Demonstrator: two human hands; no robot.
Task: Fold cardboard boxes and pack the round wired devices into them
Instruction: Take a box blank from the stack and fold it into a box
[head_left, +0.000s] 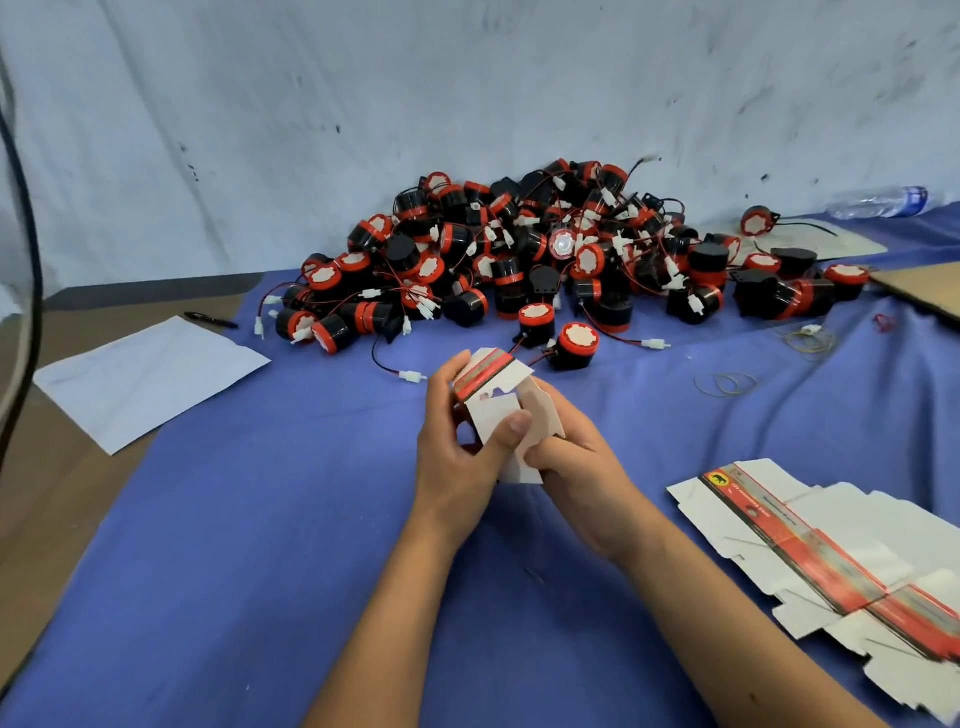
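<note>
Over the blue cloth (291, 519) both hands hold a small white cardboard box (493, 395) with a red and grey stripe, its flaps partly folded. My left hand (462, 447) grips the box from the left, thumb pressed on a white flap. My right hand (566, 452) holds its right side, fingers curled under a flap. A big heap of round black-and-red wired devices (545, 249) lies behind. Two loose devices (576, 343) sit just beyond the box.
Flat unfolded boxes (821, 540) are stacked at the right. A white sheet (145, 379) and a pen (210, 319) lie at the left. Rubber bands (727, 383), a plastic bottle (883, 202) and a cardboard piece (924, 286) are at the far right.
</note>
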